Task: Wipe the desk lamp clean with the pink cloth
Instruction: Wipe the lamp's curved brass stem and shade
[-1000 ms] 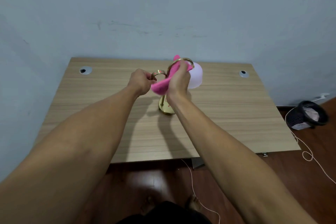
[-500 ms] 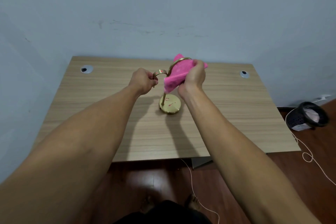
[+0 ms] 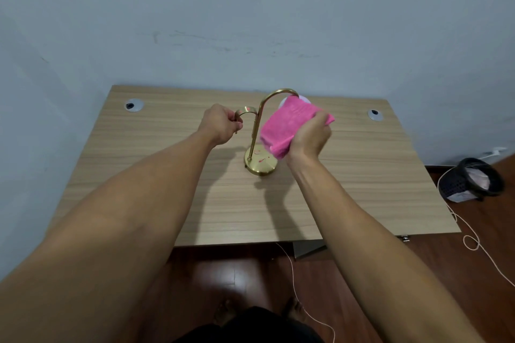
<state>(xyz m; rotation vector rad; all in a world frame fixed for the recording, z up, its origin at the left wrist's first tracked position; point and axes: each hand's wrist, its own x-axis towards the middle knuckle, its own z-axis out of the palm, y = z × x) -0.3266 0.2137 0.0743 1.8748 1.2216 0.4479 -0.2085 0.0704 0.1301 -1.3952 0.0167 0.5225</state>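
Pale blue wall [image 3: 250, 8] behind, scuffed; wood-grain desk [image 3: 167, 203] pushed against it, two cable grommets [image 3: 134, 105] near the back corners, dark wood floor [image 3: 473, 245] below, a black bin [image 3: 476, 179] on the floor to the right, a thin white cord [image 3: 471, 242] trailing past it. Only the head view is given. Lamp [image 3: 260, 133] is seen upright mid-desk, toward the back: round brass base flat on the desk, thin brass stem rising into a tall arch, a second shorter arch branching left. Left hand [image 3: 221, 125] is closed in a fist around the end of the short arch, steadying the lamp. Right hand [image 3: 310, 138] is clenched on the cloth [image 3: 287, 124], which is bunched and pressed against the white shade [image 3: 302, 99] hanging from the tall arch; most of the shade is hidden by cloth. Wiping of the shade is judged to be the step in hand; stem and base likely remain to be done. Small reddish marks are seen on the base, nature not clear. Cloth is judged soft, light, easily folded to fit curves. Lamp is judged top-heavy on a small base, brass smooth and slippery, stem stiff but thin, shade possibly fragile; material cannot be told. Best held at the stem or arch, as now, with light pressure on the shade so nothing is tipped.
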